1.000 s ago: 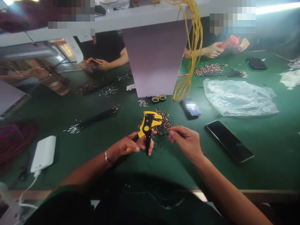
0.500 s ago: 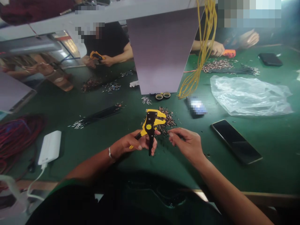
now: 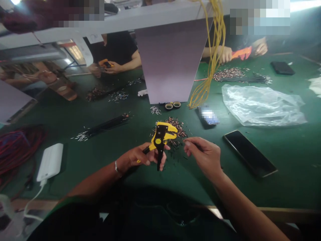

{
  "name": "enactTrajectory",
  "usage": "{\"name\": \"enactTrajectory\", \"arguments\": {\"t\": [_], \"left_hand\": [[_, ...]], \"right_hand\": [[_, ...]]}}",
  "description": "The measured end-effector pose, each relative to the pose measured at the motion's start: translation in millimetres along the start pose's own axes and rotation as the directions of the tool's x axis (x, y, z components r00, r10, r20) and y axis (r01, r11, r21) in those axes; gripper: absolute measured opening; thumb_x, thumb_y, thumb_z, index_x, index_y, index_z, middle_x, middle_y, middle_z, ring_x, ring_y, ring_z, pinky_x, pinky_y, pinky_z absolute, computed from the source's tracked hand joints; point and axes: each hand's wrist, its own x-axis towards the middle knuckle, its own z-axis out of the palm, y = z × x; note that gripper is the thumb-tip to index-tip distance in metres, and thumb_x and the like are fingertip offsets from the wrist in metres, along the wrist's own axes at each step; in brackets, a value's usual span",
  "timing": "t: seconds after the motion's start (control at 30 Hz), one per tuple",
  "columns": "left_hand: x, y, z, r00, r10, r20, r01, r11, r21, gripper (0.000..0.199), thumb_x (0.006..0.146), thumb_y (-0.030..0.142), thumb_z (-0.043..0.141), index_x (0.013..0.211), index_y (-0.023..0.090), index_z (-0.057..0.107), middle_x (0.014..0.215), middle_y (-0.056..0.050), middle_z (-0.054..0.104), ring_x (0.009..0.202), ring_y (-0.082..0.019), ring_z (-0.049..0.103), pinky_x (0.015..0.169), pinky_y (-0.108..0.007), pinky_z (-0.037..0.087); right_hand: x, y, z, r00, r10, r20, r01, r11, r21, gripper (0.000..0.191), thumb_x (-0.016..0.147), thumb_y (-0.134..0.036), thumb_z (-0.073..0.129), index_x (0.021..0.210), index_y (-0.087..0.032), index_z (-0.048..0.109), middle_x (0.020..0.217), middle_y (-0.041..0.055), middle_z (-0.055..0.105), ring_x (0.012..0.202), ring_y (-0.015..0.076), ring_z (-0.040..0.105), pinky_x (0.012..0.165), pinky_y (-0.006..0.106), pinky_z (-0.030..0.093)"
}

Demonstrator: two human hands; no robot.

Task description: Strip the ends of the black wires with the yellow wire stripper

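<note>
My left hand is wrapped round the handles of a yellow and black wire stripper, its jaws pointing right. To the right of the jaws, my right hand is closed in a pinch on a thin wire, of which only a tiny end shows. Behind and below the stripper lies a loose pile of short black pieces with coppery ends. A bundle of black wires with bare, silvery ends rests to the left.
Two tape rolls stand before an upright panel. At right lie a phone and a clear plastic bag. A white power bank and red cable coils are at left. Yellow wires hang down; co-workers' hands work opposite.
My right hand has moved slightly right, away from the stripper's jaws. The stripper stays in my left hand. The whole view has shifted a little.
</note>
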Motion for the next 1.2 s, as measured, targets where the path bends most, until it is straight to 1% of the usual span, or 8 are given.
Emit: {"name": "enactTrajectory", "arguments": {"t": [0.13, 0.33, 0.6, 0.7, 0.83, 1.0, 1.2], "left_hand": [[-1, 0, 1.5, 1.000, -0.015, 0.017, 0.015, 1.000, 0.006, 0.077, 0.057, 0.015, 0.076, 0.131, 0.017, 0.057, 0.095, -0.011, 0.067, 0.084, -0.028, 0.064, 0.079, -0.048, 0.051], [-1, 3, 6.5, 1.000, -0.015, -0.017, 0.016, 0.999, 0.038, 0.074, 0.058, 0.019, 0.078, 0.129, 0.018, 0.059, 0.091, -0.010, 0.066, 0.083, -0.027, 0.063, 0.078, -0.045, 0.050], [0, 3, 7.4, 0.999, -0.032, -0.013, 0.033, 0.996, 0.081, 0.074, 0.059, 0.022, 0.081, 0.129, 0.018, 0.060, 0.090, -0.009, 0.064, 0.080, -0.026, 0.063, 0.077, -0.045, 0.050], [0, 4, 8.6, 0.999, -0.031, -0.026, 0.034, 0.994, 0.102, 0.073, 0.059, 0.022, 0.081, 0.129, 0.018, 0.060, 0.090, -0.009, 0.064, 0.081, -0.026, 0.062, 0.077, -0.045, 0.050], [0, 4, 10.0, 0.999, -0.032, -0.023, 0.034, 0.995, 0.093, 0.071, 0.058, 0.022, 0.081, 0.126, 0.017, 0.061, 0.087, -0.008, 0.064, 0.078, -0.025, 0.062, 0.075, -0.044, 0.050], [0, 3, 10.0, 0.999, -0.021, -0.030, 0.024, 0.993, 0.114, 0.069, 0.059, 0.023, 0.081, 0.125, 0.016, 0.061, 0.088, -0.009, 0.063, 0.079, -0.025, 0.062, 0.076, -0.044, 0.050], [0, 1, 7.8, 1.000, -0.022, -0.007, 0.022, 0.995, 0.101, 0.069, 0.059, 0.022, 0.082, 0.124, 0.014, 0.060, 0.089, -0.009, 0.064, 0.079, -0.024, 0.062, 0.076, -0.041, 0.051]], "right_hand": [[0, -1, 0, 1.000, -0.009, 0.000, 0.009, 1.000, -0.019, 0.011, 0.081, -0.024, 0.064, 0.075, -0.020, 0.074, 0.058, -0.0016, 0.066, 0.044, 0.0106, 0.057, 0.046, 0.025, 0.050], [2, -4, 2, 1.000, 0.003, 0.010, -0.002, 0.999, -0.048, 0.012, 0.080, -0.025, 0.063, 0.075, -0.021, 0.074, 0.058, -0.0015, 0.067, 0.043, 0.0108, 0.058, 0.047, 0.025, 0.050], [1, -2, 2, 1.000, -0.007, 0.012, 0.007, 0.999, -0.048, 0.013, 0.080, -0.024, 0.063, 0.075, -0.021, 0.073, 0.058, -0.0014, 0.067, 0.044, 0.0108, 0.058, 0.047, 0.025, 0.049], [1, -2, 2, 1.000, -0.008, 0.023, 0.009, 0.998, -0.057, 0.013, 0.080, -0.024, 0.063, 0.074, -0.021, 0.073, 0.057, -0.0018, 0.066, 0.043, 0.0108, 0.058, 0.047, 0.025, 0.049], [1, -3, 2, 1.000, -0.008, 0.026, 0.011, 0.997, -0.082, 0.013, 0.080, -0.024, 0.062, 0.074, -0.021, 0.074, 0.058, -0.0018, 0.067, 0.044, 0.0107, 0.058, 0.048, 0.025, 0.049], [1, -1, 2, 0.998, -0.041, 0.039, 0.044, 0.995, -0.087, 0.014, 0.081, -0.022, 0.061, 0.075, -0.020, 0.073, 0.058, -0.0018, 0.067, 0.044, 0.0104, 0.058, 0.049, 0.025, 0.049], [1, 2, 2, 0.996, -0.075, 0.055, 0.082, 0.989, -0.122, 0.014, 0.083, -0.020, 0.060, 0.076, -0.019, 0.072, 0.057, -0.0027, 0.065, 0.045, 0.0098, 0.058, 0.051, 0.024, 0.048]]}}
